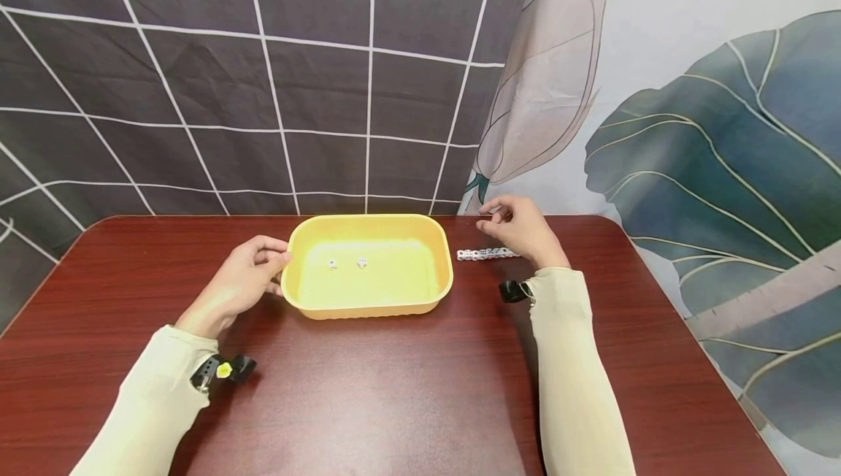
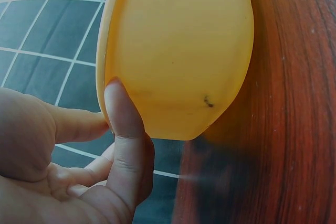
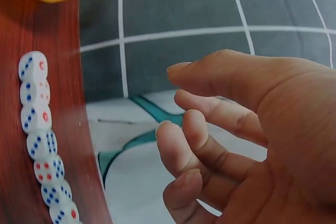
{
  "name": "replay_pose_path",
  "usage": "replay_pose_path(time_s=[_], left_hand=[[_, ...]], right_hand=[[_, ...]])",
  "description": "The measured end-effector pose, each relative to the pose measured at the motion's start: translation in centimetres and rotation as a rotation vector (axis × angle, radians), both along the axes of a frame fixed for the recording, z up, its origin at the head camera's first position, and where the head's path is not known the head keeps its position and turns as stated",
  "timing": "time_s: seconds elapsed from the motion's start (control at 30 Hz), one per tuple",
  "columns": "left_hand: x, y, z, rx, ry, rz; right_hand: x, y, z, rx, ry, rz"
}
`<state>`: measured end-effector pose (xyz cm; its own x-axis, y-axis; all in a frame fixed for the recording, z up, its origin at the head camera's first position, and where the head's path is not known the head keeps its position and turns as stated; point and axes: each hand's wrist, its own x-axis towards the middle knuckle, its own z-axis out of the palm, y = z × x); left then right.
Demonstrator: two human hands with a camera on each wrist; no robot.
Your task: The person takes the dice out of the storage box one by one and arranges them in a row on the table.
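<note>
A shallow yellow plastic basin stands on the table, with two white dice, a left die and a right die, on its floor. My left hand pinches the basin's left rim; the left wrist view shows fingertips on both sides of the yellow wall. To the right of the basin runs a straight row of white dice with red and blue pips, set side by side. Over the right end of that row hovers my right hand, its fingers loosely bent and nothing between them.
The dark red wooden table has rounded far corners. Right behind it hangs a dark grid-patterned cloth, and to the right a white cloth with large leaf prints. Black straps with small cameras sit on both wrists.
</note>
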<state>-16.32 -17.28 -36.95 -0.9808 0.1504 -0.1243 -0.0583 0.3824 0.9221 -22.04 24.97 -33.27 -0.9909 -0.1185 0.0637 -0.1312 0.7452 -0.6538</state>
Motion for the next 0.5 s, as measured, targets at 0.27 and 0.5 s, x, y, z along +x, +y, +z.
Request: replay_pose_path(time_s=[0.27,0.5], left_hand=[[0.0,0.0,-0.1,0.001,-0.002,0.001],[0.0,0.0,0.0,0.01,-0.002,-0.003]], right_hand=[[0.1,-1.6,0.2,-0.005,0.017,0.025],[0.2,-3.3,0.3,-0.016,0.021,0.072]])
